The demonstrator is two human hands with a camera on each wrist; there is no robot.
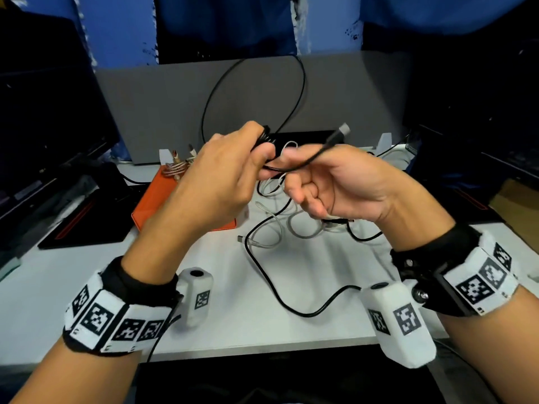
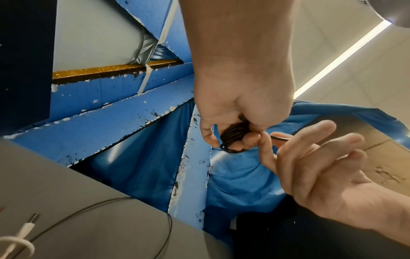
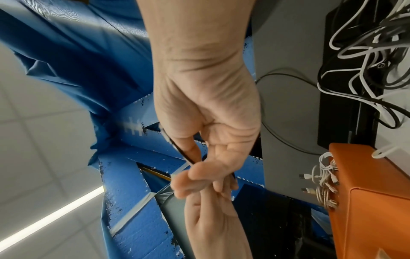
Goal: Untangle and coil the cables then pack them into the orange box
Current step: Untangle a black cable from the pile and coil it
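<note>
My left hand (image 1: 256,153) is raised over the table and grips a small coil of black cable (image 2: 235,135) in curled fingers. A wide loop of the same cable (image 1: 302,83) arcs up behind the hands. My right hand (image 1: 294,170) pinches the cable's free end between thumb and forefinger (image 3: 188,149), close against the left hand. The grey plug (image 1: 341,132) sticks out up and to the right. The orange box (image 1: 157,199) stands open on the table, partly hidden behind my left hand. Braided and white coiled cables (image 3: 326,184) lie in it.
A tangle of white cables (image 1: 280,225) lies on the white table (image 1: 87,287) below my hands. Another black cable (image 1: 277,290) trails from it toward the front edge. A grey partition (image 1: 163,106) stands behind. Dark monitors (image 1: 43,126) flank the left.
</note>
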